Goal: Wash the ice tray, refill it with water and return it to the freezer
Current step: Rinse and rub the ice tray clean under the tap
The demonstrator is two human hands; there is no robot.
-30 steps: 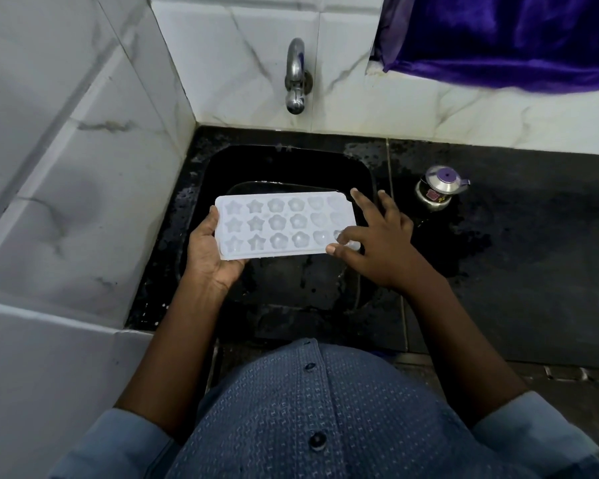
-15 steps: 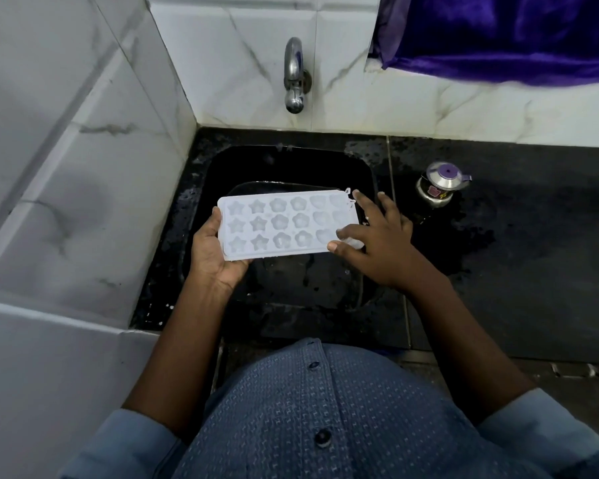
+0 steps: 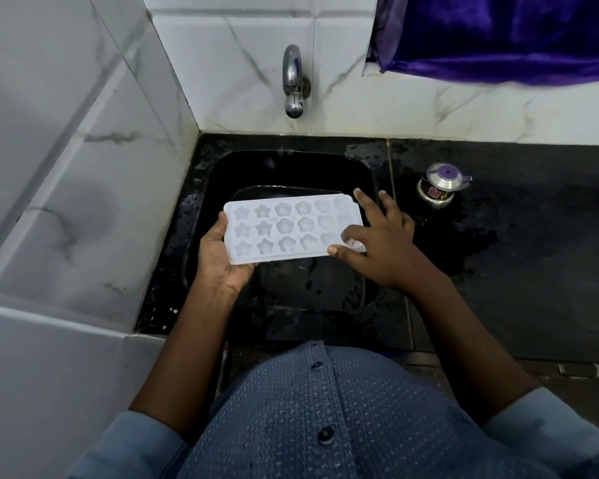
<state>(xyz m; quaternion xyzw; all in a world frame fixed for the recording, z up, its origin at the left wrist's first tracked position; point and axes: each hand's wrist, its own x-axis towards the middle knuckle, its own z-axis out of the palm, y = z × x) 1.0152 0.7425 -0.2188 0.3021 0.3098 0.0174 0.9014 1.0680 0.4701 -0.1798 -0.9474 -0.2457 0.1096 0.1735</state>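
Observation:
A white ice tray [image 3: 284,229] with star, flower and heart shaped cells is held level over the black sink [image 3: 218,188]. My left hand [image 3: 222,261] grips its left end, thumb on the rim and fingers underneath. My right hand [image 3: 377,243] rests on the tray's right end, thumb at the near corner, index finger curled onto the last cells, other fingers spread past the edge. The metal tap [image 3: 293,81] sticks out of the tiled wall above the sink; no water runs from it.
A small steel pot with a purple-knobbed lid [image 3: 440,188] stands on the wet black counter [image 3: 516,254] right of the sink. White marble tiles [image 3: 83,167] close in the left and back. A purple cloth [image 3: 505,36] hangs at the top right.
The tray and both hands have stayed almost in place over the sink. My right hand's fingers have shifted slightly on the tray's right end.

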